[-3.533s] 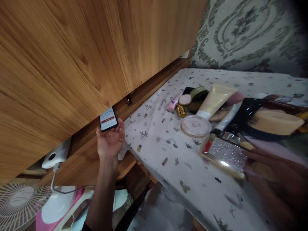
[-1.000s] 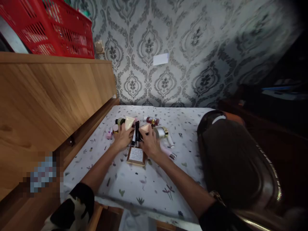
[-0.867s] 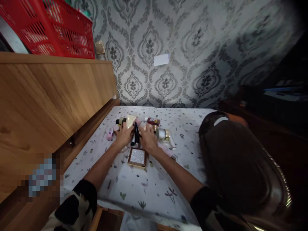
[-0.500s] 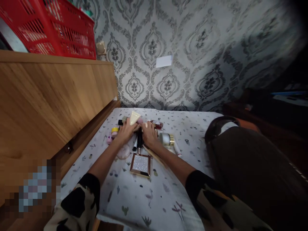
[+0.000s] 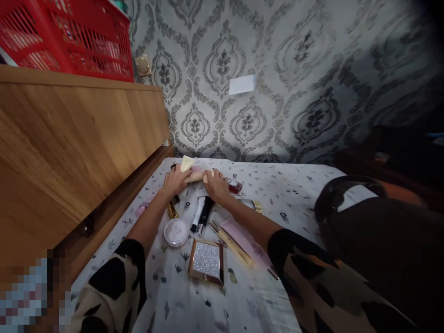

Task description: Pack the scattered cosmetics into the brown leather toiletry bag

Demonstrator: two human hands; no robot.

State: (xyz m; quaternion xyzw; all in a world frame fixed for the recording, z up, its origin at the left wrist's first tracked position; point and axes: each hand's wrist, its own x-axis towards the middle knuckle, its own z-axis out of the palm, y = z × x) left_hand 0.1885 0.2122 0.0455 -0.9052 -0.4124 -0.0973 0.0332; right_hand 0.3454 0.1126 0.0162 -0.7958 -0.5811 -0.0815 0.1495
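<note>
here at the far half of the cloth-covered table [image 5: 180,300], both hands are seen close together, fingers bent. by the left hand [image 5: 175,180] things are covered from above in a loose curl, the cream tube [image 5: 186,163] being left to stick out past the fingers; whether it is gripped or merely touched cannot be told. by the right hand [image 5: 215,185] a half-closed cup is formed, palm down, and what is held under it is hidden. between the two, a beige piece [image 5: 195,177] is glimpsed, too small to be named.

just beside the right hand, the red bottle [image 5: 235,186] is spotted, and the pale jar [image 5: 248,202] is partly hidden behind the forearm. nearer, the white tube [image 5: 199,212] and the black tube [image 5: 206,212] are laid side by side. the round clear case [image 5: 175,232] is placed to their left, the gold cap [image 5: 172,210] above it. in front, the glittery compact [image 5: 206,261] is laid flat, and the slim gold stick [image 5: 231,245] is set alongside the pink tube [image 5: 244,238].
</note>
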